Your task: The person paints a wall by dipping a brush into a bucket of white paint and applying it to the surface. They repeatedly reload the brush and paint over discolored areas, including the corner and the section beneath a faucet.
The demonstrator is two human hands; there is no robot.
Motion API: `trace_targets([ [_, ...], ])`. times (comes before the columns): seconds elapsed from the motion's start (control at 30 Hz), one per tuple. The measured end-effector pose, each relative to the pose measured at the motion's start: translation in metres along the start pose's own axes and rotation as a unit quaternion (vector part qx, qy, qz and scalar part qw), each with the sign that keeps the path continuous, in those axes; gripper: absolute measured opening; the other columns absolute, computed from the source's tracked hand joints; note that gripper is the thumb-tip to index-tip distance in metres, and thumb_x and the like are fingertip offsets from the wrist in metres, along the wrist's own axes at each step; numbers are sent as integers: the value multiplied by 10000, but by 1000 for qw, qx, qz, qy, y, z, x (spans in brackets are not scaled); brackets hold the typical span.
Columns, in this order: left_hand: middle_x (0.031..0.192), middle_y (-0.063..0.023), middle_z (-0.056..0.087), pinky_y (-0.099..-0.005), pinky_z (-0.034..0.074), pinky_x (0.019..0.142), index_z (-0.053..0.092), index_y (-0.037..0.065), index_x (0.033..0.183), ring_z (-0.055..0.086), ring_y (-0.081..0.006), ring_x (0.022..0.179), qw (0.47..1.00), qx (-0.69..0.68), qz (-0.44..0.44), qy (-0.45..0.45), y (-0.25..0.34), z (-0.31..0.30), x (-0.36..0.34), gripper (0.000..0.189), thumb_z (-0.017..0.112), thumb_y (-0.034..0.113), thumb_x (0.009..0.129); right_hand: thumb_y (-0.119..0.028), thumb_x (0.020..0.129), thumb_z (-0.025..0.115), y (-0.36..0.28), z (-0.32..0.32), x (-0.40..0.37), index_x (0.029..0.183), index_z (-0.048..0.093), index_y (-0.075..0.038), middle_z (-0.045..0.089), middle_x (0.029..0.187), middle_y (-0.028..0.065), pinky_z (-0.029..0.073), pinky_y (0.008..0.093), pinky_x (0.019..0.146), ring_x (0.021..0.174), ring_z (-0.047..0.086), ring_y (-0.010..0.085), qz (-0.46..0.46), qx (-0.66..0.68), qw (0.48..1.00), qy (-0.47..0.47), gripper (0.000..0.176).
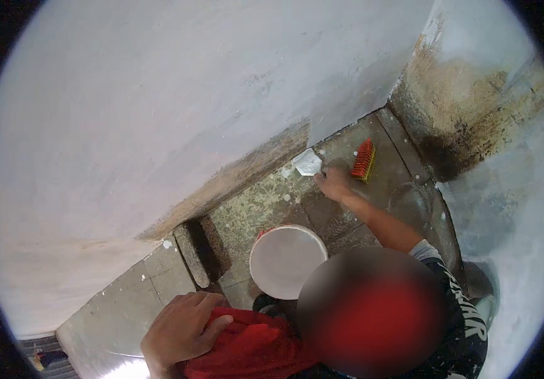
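My right hand point(335, 184) is closed around the handle of a putty knife point(308, 162). The knife's wide, pale blade lies low by the foot of the wall, over the wet floor. A scrubbing brush point(364, 160) with red bristles and a yellow edge lies just right of this hand. At the lower left, my left hand point(180, 330) rests open on red cloth point(253, 344) that seems to cover my knee. Between my hands stands a round white bucket point(287, 262), with a pale surface showing at its top.
A long whitish wall point(158, 114) runs along the left, stained brown near its base. The right-hand wall point(474, 114) has dark and yellowish stains in the corner. A low stone ledge point(191, 256) crosses the floor left of the bucket. White spots dot the tiles. A blurred patch hides the lower middle.
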State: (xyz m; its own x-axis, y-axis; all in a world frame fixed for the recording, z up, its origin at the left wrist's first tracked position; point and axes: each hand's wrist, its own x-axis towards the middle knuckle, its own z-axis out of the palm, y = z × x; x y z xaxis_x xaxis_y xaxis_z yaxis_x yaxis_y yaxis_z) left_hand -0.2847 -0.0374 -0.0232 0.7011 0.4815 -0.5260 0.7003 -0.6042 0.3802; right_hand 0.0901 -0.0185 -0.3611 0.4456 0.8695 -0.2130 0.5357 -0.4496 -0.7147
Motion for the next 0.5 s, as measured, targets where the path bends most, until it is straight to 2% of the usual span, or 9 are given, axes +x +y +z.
trace_targets([
  [0.1, 948, -178, 628, -447, 473, 835, 592, 44, 1063, 609, -382, 925, 1000, 2, 4, 1, 1, -1, 0, 326, 590, 339, 924, -346, 887, 587, 0, 1, 4, 924, 647, 66, 648, 871, 289, 471, 497, 765, 854, 636, 444, -20, -26, 999, 25, 419],
  [0.17, 945, -178, 627, -450, 475, 832, 591, 44, 1062, 608, -383, 923, 1000, 10, 4, 0, 3, -2, 0, 326, 589, 340, 925, -290, 841, 665, -13, -7, -3, 932, 665, 54, 662, 879, 288, 494, 513, 791, 859, 654, 438, -25, 40, 998, 33, 357],
  [0.3, 938, -178, 625, -454, 476, 830, 589, 44, 1057, 608, -388, 924, 1000, 13, 11, 7, 1, 0, -2, 321, 594, 336, 923, -296, 831, 667, -17, -5, -21, 931, 661, 56, 663, 841, 273, 494, 517, 763, 829, 655, 441, 1, 56, 997, 48, 366],
  [0.4, 938, -176, 624, -453, 474, 835, 589, 45, 1057, 609, -387, 925, 1000, 5, 14, 8, 2, -1, -2, 318, 600, 332, 920, -301, 834, 656, 1, 10, -15, 937, 664, 54, 662, 840, 274, 497, 515, 754, 823, 652, 441, -34, 4, 999, 29, 370],
  [0.5, 950, -176, 626, -451, 469, 847, 591, 46, 1055, 609, -382, 936, 1000, 5, 6, -4, 4, -4, -2, 315, 599, 331, 921, -310, 835, 652, 2, 14, -12, 927, 669, 49, 658, 839, 279, 496, 514, 755, 819, 649, 444, 2, 20, 999, 31, 370],
])
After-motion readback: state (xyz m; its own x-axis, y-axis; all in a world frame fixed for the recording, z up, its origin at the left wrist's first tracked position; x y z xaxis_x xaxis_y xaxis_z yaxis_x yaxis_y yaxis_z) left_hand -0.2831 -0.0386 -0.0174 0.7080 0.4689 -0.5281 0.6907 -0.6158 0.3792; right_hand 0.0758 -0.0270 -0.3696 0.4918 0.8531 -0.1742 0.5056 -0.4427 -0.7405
